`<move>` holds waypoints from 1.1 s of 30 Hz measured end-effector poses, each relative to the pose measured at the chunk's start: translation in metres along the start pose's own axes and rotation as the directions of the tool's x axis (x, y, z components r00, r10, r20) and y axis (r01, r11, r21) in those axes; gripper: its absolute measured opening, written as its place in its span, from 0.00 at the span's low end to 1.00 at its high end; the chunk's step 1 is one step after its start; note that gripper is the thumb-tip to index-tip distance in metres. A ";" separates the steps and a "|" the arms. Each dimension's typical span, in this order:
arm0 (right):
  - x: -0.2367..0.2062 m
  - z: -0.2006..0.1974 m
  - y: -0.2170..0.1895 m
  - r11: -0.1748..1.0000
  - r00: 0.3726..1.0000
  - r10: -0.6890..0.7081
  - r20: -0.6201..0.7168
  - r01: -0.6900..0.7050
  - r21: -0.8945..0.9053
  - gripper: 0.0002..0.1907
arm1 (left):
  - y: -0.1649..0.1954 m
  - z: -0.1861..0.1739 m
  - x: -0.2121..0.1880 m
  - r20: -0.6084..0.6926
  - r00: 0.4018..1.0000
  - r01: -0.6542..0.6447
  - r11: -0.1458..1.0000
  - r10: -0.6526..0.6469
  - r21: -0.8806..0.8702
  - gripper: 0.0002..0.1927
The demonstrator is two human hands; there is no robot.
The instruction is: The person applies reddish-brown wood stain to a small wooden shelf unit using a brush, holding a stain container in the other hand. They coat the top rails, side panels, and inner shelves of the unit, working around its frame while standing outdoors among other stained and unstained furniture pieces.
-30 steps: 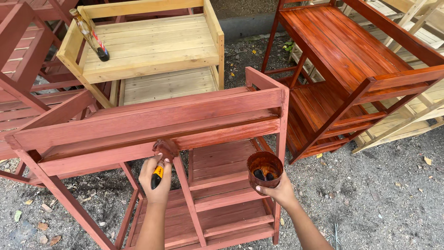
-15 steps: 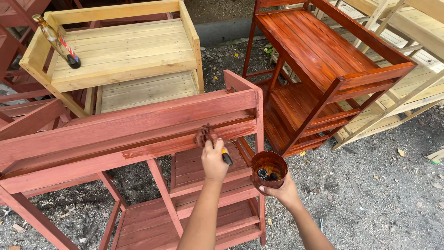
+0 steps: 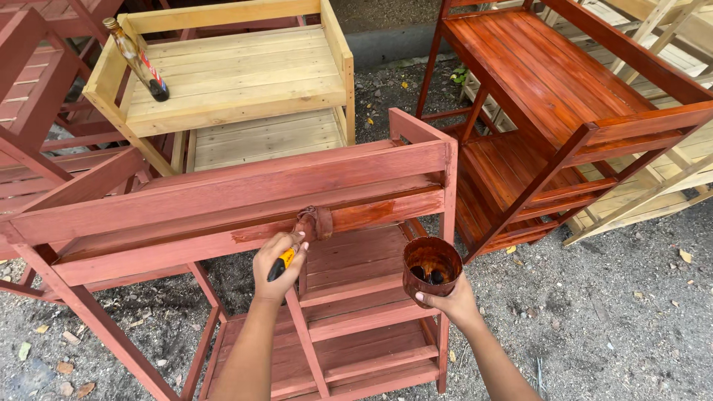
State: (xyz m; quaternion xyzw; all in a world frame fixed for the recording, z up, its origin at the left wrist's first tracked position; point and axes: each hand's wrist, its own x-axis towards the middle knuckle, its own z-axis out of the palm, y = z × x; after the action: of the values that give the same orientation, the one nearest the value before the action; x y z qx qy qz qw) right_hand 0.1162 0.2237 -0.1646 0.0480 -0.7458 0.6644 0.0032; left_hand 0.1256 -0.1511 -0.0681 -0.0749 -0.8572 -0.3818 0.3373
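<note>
Two hands are working: left hand (image 3: 278,264) is gripping a brush (image 3: 306,232), pressing it on the rail (image 3: 223,230); right hand (image 3: 451,303) is holding a cup (image 3: 431,269) upright.

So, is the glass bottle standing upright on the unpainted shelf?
No, the glass bottle leans tilted against the side rail of the unpainted shelf.
</note>
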 end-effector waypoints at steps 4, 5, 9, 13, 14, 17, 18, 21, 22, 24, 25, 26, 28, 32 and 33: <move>-0.005 0.011 0.001 0.996 0.999 0.027 -0.028 -0.029 -0.088 0.45 | -0.034 -0.028 -0.018 -0.063 0.967 0.239 0.964 -0.247 -0.116 0.13; -0.007 0.010 0.002 0.996 0.999 0.042 -0.026 -0.044 -0.081 0.45 | -0.042 -0.031 -0.022 -0.071 0.941 0.318 0.935 -0.332 -0.156 0.15; -0.009 0.002 0.007 0.995 0.995 0.081 -0.057 -0.084 -0.051 0.44 | -0.059 -0.015 -0.037 -0.048 0.909 0.383 0.875 -0.415 -0.296 0.18; -0.008 0.000 0.010 1.000 0.996 0.015 -0.084 -0.015 0.001 0.44 | -0.053 0.012 -0.030 -0.027 0.950 0.286 0.899 -0.312 -0.331 0.17; -0.008 0.000 0.011 1.000 0.995 0.027 -0.099 -0.028 0.000 0.44 | -0.049 0.018 -0.025 -0.013 0.978 0.198 0.949 -0.208 -0.244 0.17; -0.010 0.000 0.011 0.997 0.988 0.082 -0.131 -0.083 0.002 0.44 | -0.027 0.043 -0.011 0.069 0.998 0.020 0.968 -0.003 -0.249 0.14; -0.011 0.000 0.011 0.995 0.985 0.104 -0.140 -0.103 0.012 0.45 | -0.018 0.053 -0.006 0.091 0.994 -0.024 0.955 0.053 -0.295 0.12; -0.009 -0.008 0.009 0.998 0.985 0.068 -0.160 -0.067 0.009 0.45 | 0.007 0.080 0.006 0.134 0.977 -0.113 0.940 0.164 -0.323 0.07; -0.010 -0.011 0.008 0.999 0.986 0.040 -0.164 -0.041 0.002 0.45 | 0.015 0.091 0.009 0.133 0.971 -0.151 0.942 0.198 -0.299 0.07; -0.009 -0.020 0.006 0.998 0.979 0.064 -0.191 -0.061 0.022 0.45 | 0.031 0.117 0.016 0.132 0.955 -0.228 0.941 0.266 -0.251 0.07; -0.009 -0.023 0.005 0.997 0.976 0.076 -0.204 -0.071 0.034 0.46 | 0.040 0.132 0.019 0.124 0.951 -0.246 0.935 0.283 -0.254 0.07; -0.011 -0.028 0.004 0.998 0.974 0.068 -0.215 -0.068 0.010 0.46 | 0.049 0.147 0.019 0.117 0.948 -0.259 0.931 0.296 -0.257 0.06; -0.011 -0.036 0.002 0.998 0.971 0.048 -0.236 -0.058 -0.036 0.46 | 0.066 0.178 0.024 0.116 0.941 -0.279 0.921 0.319 -0.270 0.06; -0.016 -0.042 0.001 0.999 0.970 0.039 -0.238 -0.046 -0.024 0.45 | 0.093 0.225 0.027 0.131 0.939 -0.265 0.911 0.319 -0.316 0.07; -0.016 -0.043 0.001 0.999 0.971 0.041 -0.236 -0.046 -0.018 0.46 | 0.095 0.227 0.027 0.150 0.939 -0.252 0.916 0.309 -0.311 0.07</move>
State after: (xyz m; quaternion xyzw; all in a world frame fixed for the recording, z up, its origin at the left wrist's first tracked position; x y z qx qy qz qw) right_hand 0.1294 0.2672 -0.1620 -0.0476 -0.7487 0.6566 0.0778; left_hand 0.0230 0.0716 -0.1032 -0.2831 -0.8017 -0.4404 0.2884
